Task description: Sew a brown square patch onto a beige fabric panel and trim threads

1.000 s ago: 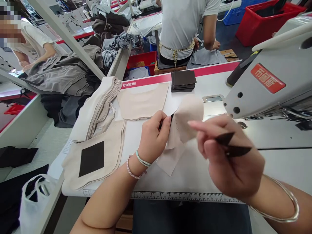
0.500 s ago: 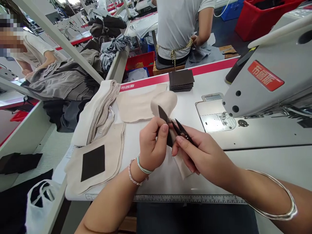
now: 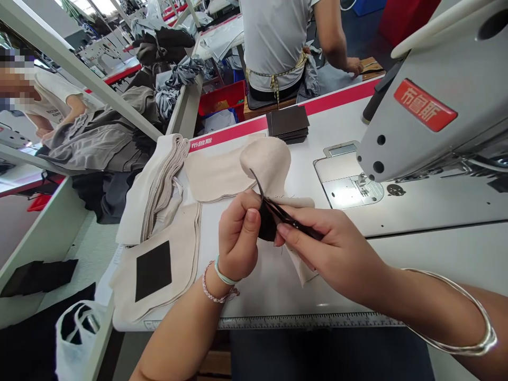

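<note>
Snipping at a fabric piece, mid-air over the counter (image 3: 397,248)

The left hand (image 3: 237,238) is pinching a floppy beige fabric piece with a dark brown patch (image 3: 269,159) just above the near middle, while the right hand (image 3: 337,254) is gripping small black thread snips (image 3: 288,218), blades touching that patch. A grey sewing machine (image 3: 428,116) is sitting far right.

We are working with bare forearms, no sleeves reaching into view on either side. On the wrist of our left hand (image 3: 238,238) we are wearing two thin bands, a pale mint cord and a string of small pink and white beads. Behind our right hand (image 3: 337,254) we are wearing a slim, plain silver bangle, sitting loosely around the forearm.
</note>
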A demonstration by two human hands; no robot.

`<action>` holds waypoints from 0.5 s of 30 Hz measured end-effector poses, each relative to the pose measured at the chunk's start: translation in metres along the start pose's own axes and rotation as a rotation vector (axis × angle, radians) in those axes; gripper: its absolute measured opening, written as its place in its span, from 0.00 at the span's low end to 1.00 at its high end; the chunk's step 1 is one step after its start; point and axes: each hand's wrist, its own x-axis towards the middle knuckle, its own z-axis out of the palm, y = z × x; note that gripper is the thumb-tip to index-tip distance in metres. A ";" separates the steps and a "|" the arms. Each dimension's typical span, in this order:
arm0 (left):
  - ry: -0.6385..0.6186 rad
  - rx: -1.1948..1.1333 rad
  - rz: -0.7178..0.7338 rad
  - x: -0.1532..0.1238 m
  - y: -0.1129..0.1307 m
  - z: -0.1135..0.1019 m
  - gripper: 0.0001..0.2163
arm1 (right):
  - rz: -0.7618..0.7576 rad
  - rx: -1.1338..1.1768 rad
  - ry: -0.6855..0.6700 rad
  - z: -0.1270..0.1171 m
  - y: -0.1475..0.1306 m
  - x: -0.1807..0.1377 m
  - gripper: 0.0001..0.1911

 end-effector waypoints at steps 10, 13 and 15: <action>-0.068 -0.075 0.038 0.001 -0.002 -0.001 0.11 | 0.004 0.035 0.001 0.000 0.003 0.000 0.12; -0.075 -0.075 0.040 0.001 -0.002 -0.001 0.11 | -0.015 0.048 0.004 0.000 0.004 -0.001 0.12; -0.076 -0.059 0.045 0.001 -0.002 -0.001 0.11 | -0.016 0.055 0.015 0.000 0.004 -0.001 0.12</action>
